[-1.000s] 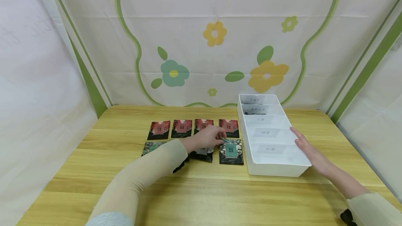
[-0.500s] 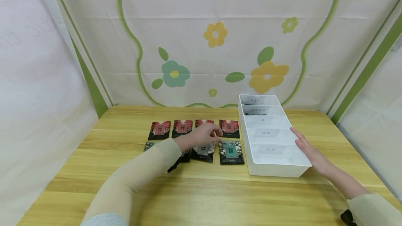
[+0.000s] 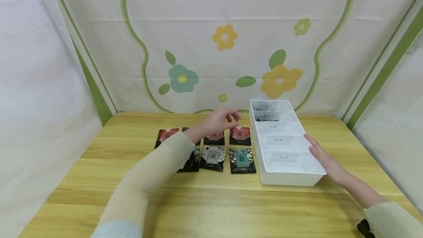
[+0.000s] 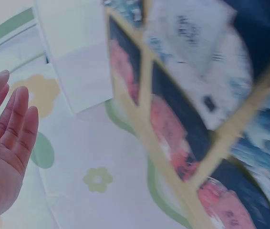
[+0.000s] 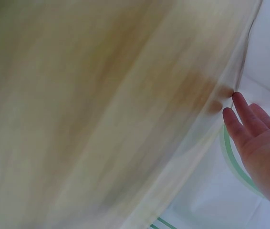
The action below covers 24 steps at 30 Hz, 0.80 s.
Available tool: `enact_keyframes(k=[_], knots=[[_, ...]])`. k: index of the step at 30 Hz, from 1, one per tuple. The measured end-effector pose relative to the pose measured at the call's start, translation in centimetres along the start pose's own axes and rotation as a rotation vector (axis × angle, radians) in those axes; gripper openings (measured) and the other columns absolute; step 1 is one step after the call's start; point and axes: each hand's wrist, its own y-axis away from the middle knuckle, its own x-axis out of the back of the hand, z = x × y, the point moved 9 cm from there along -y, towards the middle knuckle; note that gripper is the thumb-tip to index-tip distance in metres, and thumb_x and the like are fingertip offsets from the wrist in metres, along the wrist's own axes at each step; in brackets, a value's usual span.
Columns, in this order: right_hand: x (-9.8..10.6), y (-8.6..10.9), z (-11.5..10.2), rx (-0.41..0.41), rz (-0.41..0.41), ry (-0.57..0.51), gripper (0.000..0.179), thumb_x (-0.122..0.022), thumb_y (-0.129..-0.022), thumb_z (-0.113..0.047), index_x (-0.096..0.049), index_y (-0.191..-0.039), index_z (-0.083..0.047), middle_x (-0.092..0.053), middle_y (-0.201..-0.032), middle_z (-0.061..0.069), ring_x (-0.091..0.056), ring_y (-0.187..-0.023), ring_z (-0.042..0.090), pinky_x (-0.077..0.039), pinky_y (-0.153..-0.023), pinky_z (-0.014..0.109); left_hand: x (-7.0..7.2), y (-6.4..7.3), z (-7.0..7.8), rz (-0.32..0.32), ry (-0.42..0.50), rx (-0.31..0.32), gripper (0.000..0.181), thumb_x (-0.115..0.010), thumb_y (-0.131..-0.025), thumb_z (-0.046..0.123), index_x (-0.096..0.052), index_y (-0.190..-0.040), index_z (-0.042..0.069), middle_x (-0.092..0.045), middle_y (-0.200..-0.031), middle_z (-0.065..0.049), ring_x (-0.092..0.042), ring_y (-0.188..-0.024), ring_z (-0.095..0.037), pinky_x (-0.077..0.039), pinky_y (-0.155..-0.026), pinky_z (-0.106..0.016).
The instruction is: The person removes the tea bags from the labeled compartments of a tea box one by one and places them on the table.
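My left hand (image 3: 219, 119) hovers over the back row of red-and-black tea sachets (image 3: 240, 136), holding nothing. In the left wrist view its fingers (image 4: 15, 114) are loosely extended, apart from the sachets. The front row has a green-labelled floral sachet (image 3: 242, 161), a grey-and-white sachet (image 3: 212, 157) and a dark sachet (image 3: 195, 163) partly behind my left sleeve. My right hand (image 3: 328, 162) rests its fingertips against the right side of a white divided box (image 3: 286, 179). Its fingers (image 5: 242, 124) look fairly straight in the right wrist view.
The box's compartments bear printed labels; dark sachets (image 3: 268, 119) show in the second one from the back. A white curtain (image 3: 205, 47) with flowers hangs behind the wooden table (image 3: 211, 208). A black strap (image 3: 365, 227) lies by my right sleeve.
My left hand has moved away from the front-row sachets, up and back over the red ones. The grey-and-white sachet is uncovered. My right hand stays at the box.
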Motion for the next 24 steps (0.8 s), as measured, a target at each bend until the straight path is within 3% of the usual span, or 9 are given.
enact_keyframes(k=[8, 12, 16, 20, 24], knots=[[0.1, 0.0, -0.1, -0.005, -0.001, -0.006, 0.054, -0.02, -0.107, -0.027, -0.002, -0.158, -0.016, 0.003, -0.157, 0.027, 0.0, -0.133, 0.063, -0.004, -0.087, 0.083, 0.0, -2.4, 0.9, 0.036, 0.061, 0.03, 0.016, -0.068, -0.094, 0.018, -0.067, -0.109, 0.014, -0.063, -0.099, 0.006, -0.059, -0.085, -0.011, -0.051, -0.065, -0.025], [0.1, 0.1, -0.2, -0.009, -0.001, 0.003, 0.054, -0.02, -0.107, -0.027, -0.003, -0.158, -0.016, 0.002, -0.157, 0.027, -0.001, -0.133, 0.063, -0.005, -0.087, 0.083, -0.6, -3.5, 0.8, 0.037, 0.11, 0.044, 0.022, -0.069, -0.093, 0.02, -0.066, -0.112, 0.01, -0.063, -0.103, 0.001, -0.059, -0.087, -0.013, -0.052, -0.065, -0.026], [0.1, 0.1, -0.2, -0.012, 0.001, 0.008, 0.054, -0.02, -0.107, -0.028, -0.002, -0.158, -0.017, 0.002, -0.157, 0.027, -0.001, -0.133, 0.063, -0.005, -0.086, 0.084, -1.5, -4.7, 0.7, 0.031, 0.125, 0.036, 0.031, -0.071, -0.091, 0.018, -0.063, -0.118, 0.004, -0.063, -0.114, -0.008, -0.058, -0.099, -0.019, -0.049, -0.077, -0.026], [0.1, 0.2, -0.2, -0.013, 0.004, 0.007, 0.054, -0.02, -0.107, -0.028, -0.002, -0.158, -0.017, 0.002, -0.158, 0.027, -0.001, -0.133, 0.063, -0.005, -0.086, 0.084, -2.5, -5.8, 0.7, 0.041, 0.098, 0.046, 0.038, -0.073, -0.089, 0.02, -0.062, -0.122, 0.004, -0.061, -0.123, -0.009, -0.054, -0.113, -0.024, -0.044, -0.09, -0.028], [0.1, 0.4, -0.2, -0.009, 0.007, 0.001, 0.054, -0.02, -0.107, -0.028, -0.003, -0.158, -0.016, 0.002, -0.157, 0.027, -0.001, -0.133, 0.063, -0.004, -0.087, 0.083, -3.7, -6.4, 0.6, 0.034, 0.099, 0.085, 0.043, -0.074, -0.088, 0.018, -0.061, -0.127, 0.004, -0.059, -0.127, -0.008, -0.051, -0.116, -0.025, -0.044, -0.091, -0.027]])
